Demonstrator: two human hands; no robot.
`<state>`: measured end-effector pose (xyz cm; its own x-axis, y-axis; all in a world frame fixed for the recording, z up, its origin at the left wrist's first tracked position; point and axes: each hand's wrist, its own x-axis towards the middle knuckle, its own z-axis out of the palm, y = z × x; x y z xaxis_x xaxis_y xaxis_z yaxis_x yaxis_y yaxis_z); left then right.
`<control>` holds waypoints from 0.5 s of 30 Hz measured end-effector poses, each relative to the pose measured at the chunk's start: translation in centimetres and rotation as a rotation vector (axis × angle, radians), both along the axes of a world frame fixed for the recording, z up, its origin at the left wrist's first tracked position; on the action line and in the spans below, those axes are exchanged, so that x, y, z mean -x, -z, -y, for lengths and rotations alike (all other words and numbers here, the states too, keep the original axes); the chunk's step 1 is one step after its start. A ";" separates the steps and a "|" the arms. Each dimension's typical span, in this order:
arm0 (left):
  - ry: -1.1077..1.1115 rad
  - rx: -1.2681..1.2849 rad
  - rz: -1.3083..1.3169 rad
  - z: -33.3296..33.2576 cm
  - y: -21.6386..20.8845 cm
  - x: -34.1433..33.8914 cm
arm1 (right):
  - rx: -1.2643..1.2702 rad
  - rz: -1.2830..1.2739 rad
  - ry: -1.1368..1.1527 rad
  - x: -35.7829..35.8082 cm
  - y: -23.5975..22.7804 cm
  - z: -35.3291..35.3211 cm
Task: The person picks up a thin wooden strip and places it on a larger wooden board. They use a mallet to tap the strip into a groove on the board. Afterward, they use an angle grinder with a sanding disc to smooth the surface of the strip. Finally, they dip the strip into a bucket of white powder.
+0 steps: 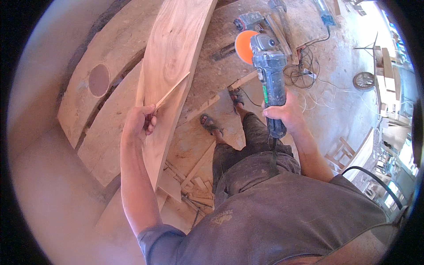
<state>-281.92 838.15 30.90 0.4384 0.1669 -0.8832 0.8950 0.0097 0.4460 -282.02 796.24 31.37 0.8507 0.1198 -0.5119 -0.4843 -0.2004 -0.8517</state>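
A long wooden plank [170, 48] lies lengthwise on the dusty bench, running from the far edge down toward me. Over its near half, my left hand [145, 121] is closed on one end of a thin wooden strip [173, 91], which slants up and right across the plank. My right hand [285, 110] grips the dark body of an angle grinder [271, 79], held upright off to the plank's right. An orange disc [245, 47] is fitted at the grinder's head, pointing away from me and apart from the wood. Its cord hangs from the lower end.
A round brown sanding disc [99, 80] rests on the worn bench top [95, 128] at left. Beyond the grinder lie another power tool [248, 20] and coiled cables [300, 73]. Wood offcuts [198, 185] are piled below the plank; a small wheel [364, 81] is at right.
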 end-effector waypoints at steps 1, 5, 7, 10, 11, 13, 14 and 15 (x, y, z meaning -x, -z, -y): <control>-0.023 0.002 -0.004 0.1 0.2 0.0 | -0.005 -0.013 0.005 -0.2 -0.4 0.1; -0.133 -0.012 -0.029 0.1 0.7 0.2 | -0.053 -0.023 -0.004 -1.0 -0.3 1.1; -0.178 -0.017 -0.032 0.1 1.0 0.7 | -0.070 -0.012 -0.017 -1.8 -0.7 1.3; -0.226 -0.055 -0.027 0.9 0.2 1.5 | -0.104 -0.006 -0.051 -3.1 -0.2 2.5; -0.248 -0.095 -0.033 1.7 -0.1 1.7 | -0.111 -0.007 -0.064 -3.6 -0.4 2.7; -0.326 -0.147 -0.024 2.4 -0.6 2.4 | -0.127 -0.009 -0.092 -4.7 -1.3 2.9; -0.380 -0.155 -0.007 2.7 -0.4 3.0 | -0.110 -0.001 -0.109 -5.1 -1.6 3.2; -0.434 -0.162 0.011 3.0 -0.3 3.6 | -0.118 0.003 -0.121 -5.5 -1.8 3.3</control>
<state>-285.55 835.12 31.17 0.3070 0.4725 -0.8261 0.8186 0.3117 0.4825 -276.48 792.90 33.21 0.8277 0.2805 -0.4861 -0.4604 -0.1560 -0.8739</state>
